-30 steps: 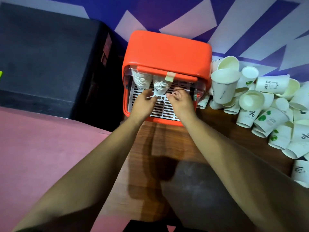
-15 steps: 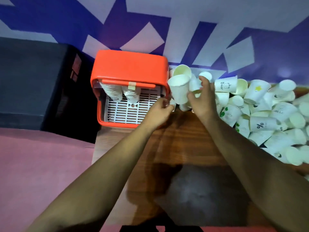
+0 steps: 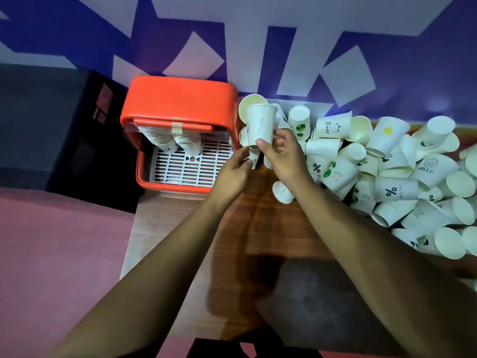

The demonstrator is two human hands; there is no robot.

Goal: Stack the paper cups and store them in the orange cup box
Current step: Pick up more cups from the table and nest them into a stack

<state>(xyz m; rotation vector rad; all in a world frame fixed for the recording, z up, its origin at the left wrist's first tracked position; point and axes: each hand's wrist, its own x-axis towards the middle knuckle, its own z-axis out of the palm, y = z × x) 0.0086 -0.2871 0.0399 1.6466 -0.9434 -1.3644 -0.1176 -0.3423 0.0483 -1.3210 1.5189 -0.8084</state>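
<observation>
The orange cup box [image 3: 180, 99] stands open at the table's back left, with two stacks of cups [image 3: 171, 140] leaning on its white slotted tray [image 3: 191, 167]. Just right of the box, my right hand [image 3: 281, 156] grips an upright white paper cup [image 3: 259, 125] near its base. My left hand [image 3: 232, 174] reaches up beside it, fingertips touching a small cup [image 3: 254, 157] below the held one; the grip there is unclear. A large heap of loose paper cups [image 3: 387, 177] spreads over the table's right side.
A black box-like block [image 3: 51, 125] sits left of the orange box. The wooden table [image 3: 245, 228] has a pink surface [image 3: 51, 254] to its left. A blue and white patterned wall [image 3: 284, 47] runs behind everything.
Both hands left the box's tray and moved right to the cup heap. My right hand took hold of an upright cup and lifted it slightly; my left hand came up beneath it.
</observation>
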